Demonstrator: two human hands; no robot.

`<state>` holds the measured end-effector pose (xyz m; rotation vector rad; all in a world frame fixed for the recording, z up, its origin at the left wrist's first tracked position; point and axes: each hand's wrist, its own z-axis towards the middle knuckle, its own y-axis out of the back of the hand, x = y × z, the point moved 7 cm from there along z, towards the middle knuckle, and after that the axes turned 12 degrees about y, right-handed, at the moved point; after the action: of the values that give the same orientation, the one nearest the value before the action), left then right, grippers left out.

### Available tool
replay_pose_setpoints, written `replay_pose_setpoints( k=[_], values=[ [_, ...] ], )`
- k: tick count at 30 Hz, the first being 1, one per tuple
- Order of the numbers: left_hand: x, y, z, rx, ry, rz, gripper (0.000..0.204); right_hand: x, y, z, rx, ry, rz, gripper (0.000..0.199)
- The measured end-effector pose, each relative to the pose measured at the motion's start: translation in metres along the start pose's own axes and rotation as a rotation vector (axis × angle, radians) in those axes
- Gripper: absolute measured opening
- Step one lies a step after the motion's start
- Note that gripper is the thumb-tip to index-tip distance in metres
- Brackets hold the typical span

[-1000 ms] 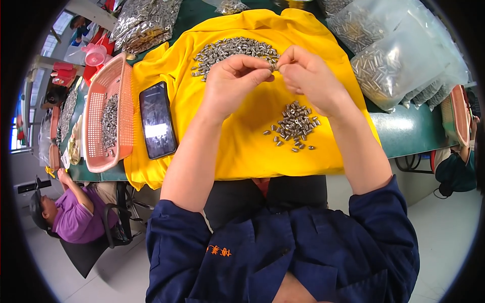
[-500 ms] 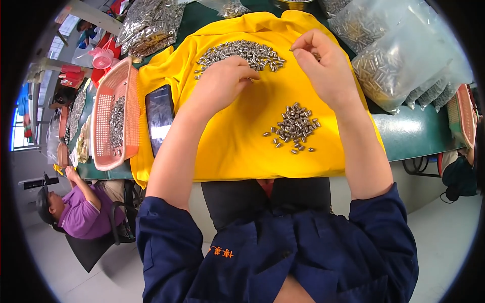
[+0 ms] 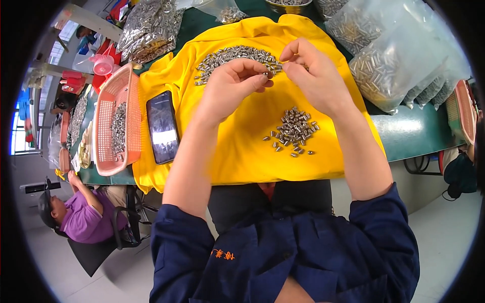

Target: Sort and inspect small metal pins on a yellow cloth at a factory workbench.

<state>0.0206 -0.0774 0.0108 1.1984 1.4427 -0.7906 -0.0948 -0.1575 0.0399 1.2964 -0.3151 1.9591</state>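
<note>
Compared with half a second ago, the left hand (image 3: 233, 87) has moved up and to the right, away from its place over the edge of the larger pile (image 3: 237, 54), and it has turned so that the thumb and fingertips can be seen. The right hand (image 3: 319, 76) has come a little closer, and now the two hands are near each other, but not touching.

Between thumb and forefinger of the left hand a small metal piece (image 3: 265, 74) is pinched; it is just in front of the right end of the larger pile. The right hand has its thumb and forefinger tips close to each other, pointing toward the left hand; whether they grip something, one cannot tell.

Below the hands, the smaller pile (image 3: 294, 129) of similar pieces lies on the yellow cloth (image 3: 242, 156), with several pieces scattered at its edge. To the left of it, a dark phone (image 3: 162, 126) lies on the same cloth, beside a pink basket (image 3: 134, 121) that contains more metal pieces. At the right, clear bags (image 3: 399, 65) filled with metal parts stand on the green table (image 3: 411, 134).
</note>
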Motion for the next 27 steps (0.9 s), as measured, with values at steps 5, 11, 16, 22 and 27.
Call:
replay_pose_setpoints(
  k=[5,11,16,22,27],
  values=[
    [0.007,-0.001,-0.001,0.041,0.002,-0.322,0.014,0.001,-0.010,-0.001,0.119,0.040,-0.069,0.009],
    [0.010,-0.003,-0.004,0.052,0.000,-0.282,0.016,0.000,-0.016,-0.004,0.158,0.033,-0.086,0.010],
    [0.011,-0.003,-0.003,0.053,-0.014,-0.280,0.015,0.003,-0.019,-0.005,0.194,0.050,-0.162,0.009],
    [0.003,-0.001,-0.003,-0.096,-0.063,-0.095,0.012,0.010,-0.024,-0.002,0.225,0.095,-0.404,0.008],
    [-0.012,-0.007,-0.005,-0.210,-0.124,0.352,0.013,0.003,-0.017,-0.004,0.252,-0.023,-0.508,0.008]
  ],
)
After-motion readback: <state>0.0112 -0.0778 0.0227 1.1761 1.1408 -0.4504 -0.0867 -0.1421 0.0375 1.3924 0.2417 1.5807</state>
